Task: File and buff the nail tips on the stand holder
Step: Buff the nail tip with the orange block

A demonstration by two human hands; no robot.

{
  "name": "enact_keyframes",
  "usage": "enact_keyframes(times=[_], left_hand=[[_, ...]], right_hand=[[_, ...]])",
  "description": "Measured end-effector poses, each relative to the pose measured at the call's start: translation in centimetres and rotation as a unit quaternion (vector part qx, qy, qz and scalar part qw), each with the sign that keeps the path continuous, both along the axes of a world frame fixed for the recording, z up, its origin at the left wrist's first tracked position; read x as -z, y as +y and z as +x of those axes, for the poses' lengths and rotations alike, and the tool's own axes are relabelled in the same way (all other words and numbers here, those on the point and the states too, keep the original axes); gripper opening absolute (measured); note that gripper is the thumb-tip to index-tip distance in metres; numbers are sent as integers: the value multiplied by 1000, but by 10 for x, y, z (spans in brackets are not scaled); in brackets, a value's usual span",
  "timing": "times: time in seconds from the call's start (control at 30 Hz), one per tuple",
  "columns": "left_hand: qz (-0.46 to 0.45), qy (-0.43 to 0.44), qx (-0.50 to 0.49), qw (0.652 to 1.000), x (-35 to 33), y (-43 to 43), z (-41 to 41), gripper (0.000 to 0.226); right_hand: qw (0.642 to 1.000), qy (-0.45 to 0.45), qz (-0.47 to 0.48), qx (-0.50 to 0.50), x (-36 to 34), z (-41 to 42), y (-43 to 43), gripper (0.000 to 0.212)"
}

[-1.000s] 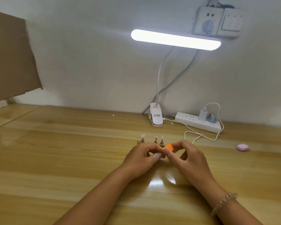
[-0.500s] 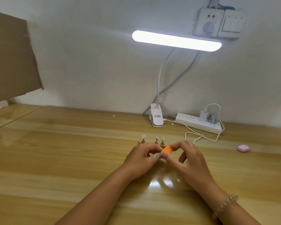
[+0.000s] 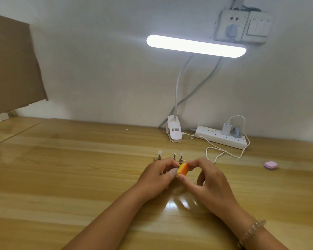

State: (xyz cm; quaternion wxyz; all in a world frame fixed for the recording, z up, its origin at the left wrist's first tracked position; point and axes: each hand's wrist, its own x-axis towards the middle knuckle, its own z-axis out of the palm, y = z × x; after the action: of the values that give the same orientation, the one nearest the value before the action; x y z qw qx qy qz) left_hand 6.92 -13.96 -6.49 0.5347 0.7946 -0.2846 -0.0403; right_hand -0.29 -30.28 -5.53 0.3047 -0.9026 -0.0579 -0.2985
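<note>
A small orange buffer block (image 3: 182, 169) with a yellow-green side sits between my two hands, pinched by my right hand (image 3: 204, 179) between thumb and forefinger. My left hand (image 3: 156, 177) has its fingertips closed against the block's left side; what they pinch is hidden, likely a nail tip. Just behind my hands stands the holder (image 3: 170, 158), a low strip with three small metal stands. Clear nail tips top the left stand (image 3: 160, 152) and the right one (image 3: 181, 154).
A clip-on bar lamp (image 3: 173, 131) shines above the wooden desk (image 3: 61, 177). A white power strip (image 3: 222, 138) with a charger and looping white cable (image 3: 224, 152) lies at the back right. A pink block (image 3: 270, 165) rests far right. Cardboard (image 3: 13, 65) leans at left.
The orange block has turned upright and shifted slightly left against my left fingertips. Both hands stay in nearly the same place.
</note>
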Motion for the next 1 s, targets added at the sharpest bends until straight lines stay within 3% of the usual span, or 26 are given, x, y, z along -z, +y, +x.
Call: enact_keyframes(times=[0.1,0.2,0.33,0.47,0.6,0.73,0.87,1.0], left_hand=[[-4,-5,3,1000,0,0,-1,21],[-1,-3,0,1000,2,0,1,18],[-10,-1,0,1000,2,-1,1,18],[-9,-3,2,1000,3,0,3,18],[-7,-13,15,1000,3,0,3,19],[16,-33,0,999,5,2,5,20],[10,-26,7,1000,2,0,3,21],[21,-34,1,999,3,1,5,21]], right_hand=[[999,-6,22,39,-1,4,-5,26],[1000,-6,-27,-5,1,-2,2,30],[999,-14,20,44,-1,4,-5,30],[999,-16,-41,3,3,0,2,33],[998,-27,11,54,-1,6,-7,31],[1000,-17,-15,-2,2,0,-1,32],[999,-20,23,38,-1,5,-5,31],[1000,-5,-9,-6,0,1,0,32]])
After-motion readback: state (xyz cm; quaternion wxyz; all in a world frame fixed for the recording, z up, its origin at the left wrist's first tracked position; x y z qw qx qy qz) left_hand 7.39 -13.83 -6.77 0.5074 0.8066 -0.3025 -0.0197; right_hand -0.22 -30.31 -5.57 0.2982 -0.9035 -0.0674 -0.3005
